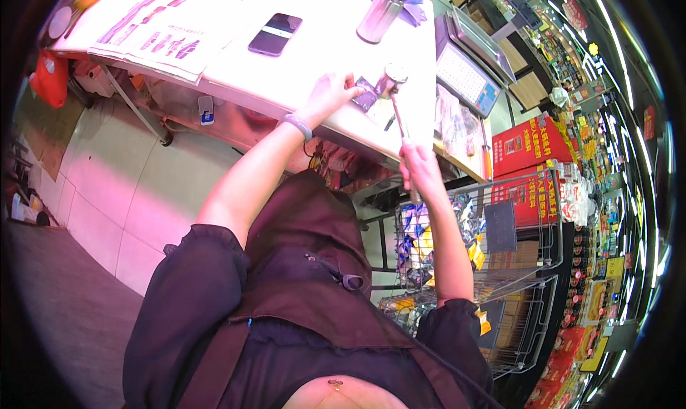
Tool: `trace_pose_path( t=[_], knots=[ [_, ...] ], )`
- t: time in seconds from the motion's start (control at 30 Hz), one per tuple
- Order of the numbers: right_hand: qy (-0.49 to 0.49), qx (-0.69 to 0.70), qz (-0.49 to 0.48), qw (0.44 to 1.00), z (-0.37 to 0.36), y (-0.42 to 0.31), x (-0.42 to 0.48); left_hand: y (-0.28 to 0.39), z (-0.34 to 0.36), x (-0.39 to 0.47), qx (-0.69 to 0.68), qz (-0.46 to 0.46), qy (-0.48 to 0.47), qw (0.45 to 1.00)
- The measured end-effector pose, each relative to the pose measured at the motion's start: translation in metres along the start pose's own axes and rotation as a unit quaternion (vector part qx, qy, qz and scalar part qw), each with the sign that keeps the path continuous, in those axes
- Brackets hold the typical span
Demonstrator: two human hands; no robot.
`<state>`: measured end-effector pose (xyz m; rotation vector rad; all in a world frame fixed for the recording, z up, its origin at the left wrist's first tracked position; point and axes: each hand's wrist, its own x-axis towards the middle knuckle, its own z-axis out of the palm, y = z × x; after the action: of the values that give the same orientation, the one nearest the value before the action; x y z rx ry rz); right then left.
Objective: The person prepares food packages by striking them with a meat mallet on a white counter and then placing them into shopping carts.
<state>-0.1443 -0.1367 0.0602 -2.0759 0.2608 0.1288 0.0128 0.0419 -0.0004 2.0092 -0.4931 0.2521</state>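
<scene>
On the brightly lit white table (316, 71), my left hand (333, 91) touches the left edge of a small dark flat piece (365, 93); whether its fingers grip it I cannot tell. My right hand (420, 167) is closed around the handle of a hammer-like tool (399, 116) with a thick round head. That head rests at or just above the right side of the dark piece. A smaller dark strip (390, 122) lies below the head. Farther back stand a lidded glass jar (381, 15) and, flat to the left, a smartphone (275, 34).
A digital scale with a keypad (469, 79) stands at the right. Printed sheets (155, 44) cover the table's left part. Wire baskets (525, 269) with packets and red cartons (530, 146) are at the right; a red plastic bag (50, 79) hangs at the left.
</scene>
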Motion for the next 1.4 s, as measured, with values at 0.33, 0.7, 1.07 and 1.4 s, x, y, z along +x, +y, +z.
trace_pose_path(
  t=[0.33,0.7,1.07,1.4],
  knots=[
    [-0.017,0.018,0.000,1.000,0.021,0.003,-0.002,0.000,0.000,0.000,0.013,0.013,0.010,1.000],
    [0.001,0.053,-0.008,0.999,0.012,0.029,-0.012,0.000,0.004,-0.002,0.007,0.005,-0.002,1.000],
    [-0.003,0.047,0.002,0.999,0.005,0.015,-0.017,0.003,0.000,-0.001,0.016,0.002,-0.010,1.000],
    [-0.003,0.000,0.004,1.000,0.017,0.023,-0.038,0.000,0.002,-0.001,0.042,0.033,-0.013,0.998]
  ],
)
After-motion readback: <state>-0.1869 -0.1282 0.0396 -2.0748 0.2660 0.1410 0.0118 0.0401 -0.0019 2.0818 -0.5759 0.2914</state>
